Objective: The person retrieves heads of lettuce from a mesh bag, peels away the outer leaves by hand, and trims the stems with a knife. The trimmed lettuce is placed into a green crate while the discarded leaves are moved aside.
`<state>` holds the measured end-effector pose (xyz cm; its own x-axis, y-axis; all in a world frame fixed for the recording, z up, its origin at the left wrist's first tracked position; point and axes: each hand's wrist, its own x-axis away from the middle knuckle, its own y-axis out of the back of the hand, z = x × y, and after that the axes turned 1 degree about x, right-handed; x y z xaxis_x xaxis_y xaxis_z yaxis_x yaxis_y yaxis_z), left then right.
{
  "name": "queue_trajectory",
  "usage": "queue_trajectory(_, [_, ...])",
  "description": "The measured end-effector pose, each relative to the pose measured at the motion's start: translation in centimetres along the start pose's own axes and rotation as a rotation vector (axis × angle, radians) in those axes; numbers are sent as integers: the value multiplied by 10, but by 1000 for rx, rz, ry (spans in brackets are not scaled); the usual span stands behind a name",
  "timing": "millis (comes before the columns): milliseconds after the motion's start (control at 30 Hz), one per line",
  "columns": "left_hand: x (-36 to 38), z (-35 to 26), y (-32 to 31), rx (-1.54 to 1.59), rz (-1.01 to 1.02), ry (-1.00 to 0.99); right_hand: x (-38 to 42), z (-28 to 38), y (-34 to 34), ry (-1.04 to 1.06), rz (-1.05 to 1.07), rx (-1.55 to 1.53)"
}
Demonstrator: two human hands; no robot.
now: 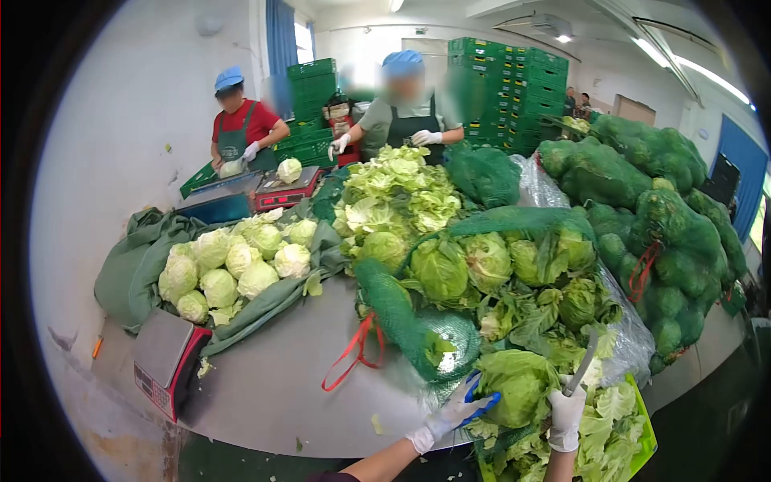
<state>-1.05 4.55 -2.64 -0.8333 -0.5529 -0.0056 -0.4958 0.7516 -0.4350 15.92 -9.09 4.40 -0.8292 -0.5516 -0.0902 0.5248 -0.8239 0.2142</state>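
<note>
My left hand, in a white glove with a blue coated palm, grips the left side of a large green cabbage with loose outer leaves. In my right hand, also white-gloved, is a knife, its blade pointing up beside the cabbage. My right fingers are closed round its handle, which is mostly hidden. Below the cabbage, a yellow-green crate holds cut-off leaves. Just beyond lie untrimmed cabbages in an opened green net bag with a red tie.
Trimmed pale cabbages lie on green cloth at left, near a red-sided scale. Full net bags are piled at right. Two co-workers stand across the metal table. Green crates are stacked behind.
</note>
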Motion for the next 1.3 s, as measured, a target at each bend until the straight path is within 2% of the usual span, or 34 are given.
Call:
queue_trajectory(67, [1,-4,-9,-712,-96,-406,14,28,-2,-90,21,-33])
queue_trajectory(100, [-2,-4,-15,-690,-162,-364,13,18,1,-56,39,-15])
queue_trajectory(133, [-5,-14,-23,-700,-142,-346,8,9,4,-18,55,4])
queue_trajectory(167, [-6,-27,-36,-843,-164,-279,11,15,8,-70,109,-57])
queue_trajectory(200, [-6,-31,-46,-985,-183,-213,11,18,8,-32,103,-60])
queue_trajectory(333, [-19,-28,-52,-892,5,-233,-37,9,28,-3,-54,-129])
queue_trajectory(367, [-24,-25,-55,-977,8,-327,-39,40,33,-174,-3,-120])
queue_trajectory(400, [-25,-22,-54,-984,19,-323,-51,39,30,-166,-63,-104])
queue_trajectory(433, [-27,-25,-55,-883,14,-202,-68,25,26,-161,-129,-87])
queue_trajectory(467, [-27,-24,-58,-778,20,-68,-101,-25,27,40,-167,148])
queue_trajectory(500, [-36,-16,-51,-626,66,-159,-107,-26,23,108,-168,320])
queue_trajectory(533, [-41,-4,-38,-987,0,-355,-119,-52,17,229,-226,567])
queue_trajectory(567, [-49,11,-25,-964,-26,-474,-138,-82,11,193,-236,594])
queue_trajectory(600, [-48,-15,-37,-884,-104,-241,-142,-87,8,147,-197,617])
queue_trajectory(633, [-52,-30,-38,-745,5,-249,-140,-88,5,145,-185,658])
queue_trajectory(667, [-61,-26,-32,-647,9,-177,-130,-68,3,12,-90,618])
queue_trajectory(733, [-66,-2,-7,-571,-35,-199,-121,-74,-9,-65,21,796])
queue_trajectory(800, [-51,-25,-22,-304,11,-40,-111,-98,-20,-98,25,660])
queue_trajectory(833, [-48,-31,-16,-308,21,-36,-109,-108,-23,-125,40,490])
queue_trajectory(867, [-45,-39,-8,-253,84,38,-100,-109,-27,-26,-48,418])
queue_trajectory(900, [-41,-44,-1,-199,140,114,-90,-110,-27,-71,-24,291])
queue_trajectory(933, [-37,-50,1,-203,139,110,-72,-82,-25,-112,-1,163])
queue_trajectory(1000, [-41,-63,2,-417,15,-138,-44,-33,-22,-96,-10,149])
queue_trajectory(1033, [-50,-59,6,-597,-2,-233,-39,-34,-23,-88,69,84])
queue_trajectory(1067, [-54,-60,-1,-743,-54,-305,-33,-29,-31,-21,41,63])
queue_trajectory(1133, [-61,-63,-8,-1094,-90,-442,-27,-14,-37,62,102,242])
queue_trajectory(1167, [-60,-66,-17,-1171,-157,-486,-29,-3,-37,60,108,382])
queue_trajectory(1200, [-63,-67,-23,-1271,-125,-532,-34,5,-37,64,106,518])
queue_trajectory(1233, [-61,-66,-32,-1332,-140,-606,-40,3,-40,125,5,588])
queue_trajectory(1300, [-57,-59,-52,-1277,-144,-617,-50,12,-36,108,24,614])
